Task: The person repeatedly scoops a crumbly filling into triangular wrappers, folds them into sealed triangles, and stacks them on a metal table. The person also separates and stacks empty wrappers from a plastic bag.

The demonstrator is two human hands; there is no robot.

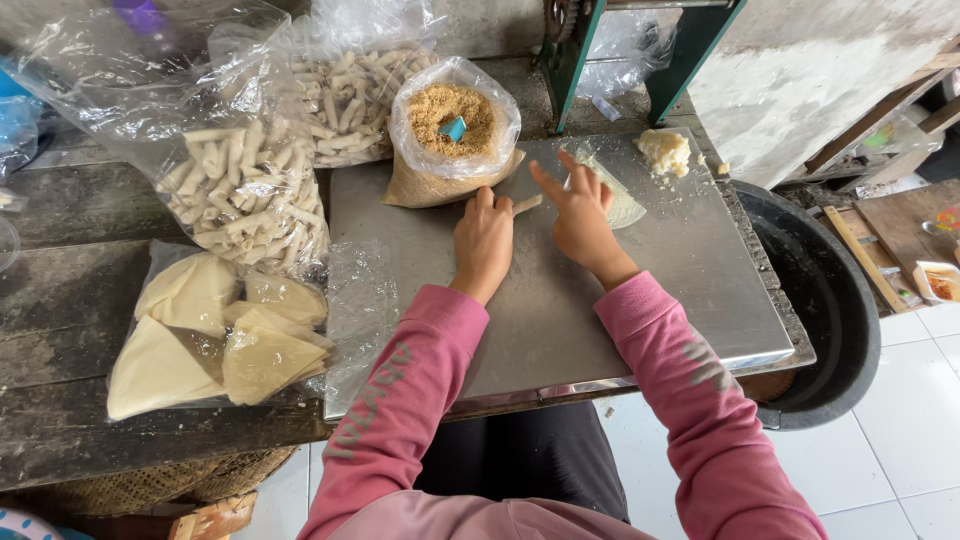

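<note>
My left hand (484, 240) is curled around one end of a thin pale pastry roll (527, 204) on the steel tray (690, 270). Beside it, my right hand (580, 215) presses with spread fingers on a thin triangular wrapper sheet (620, 205) that lies flat on the tray. The roll runs between the two hands and is mostly hidden by them. A clear bag of brown crumbly filling (452, 118) with a small blue scoop (455, 128) in it stands just beyond my left hand. A lump of white paste (664, 152) sits at the tray's far right.
Two clear bags of finished rolls (245, 185) (350, 95) lie at the left and back. A bag of folded triangular wrappers (215, 335) rests on the dark wooden table (60, 300). A black tub (830, 300) stands at the right, green metal legs (570, 55) at the back.
</note>
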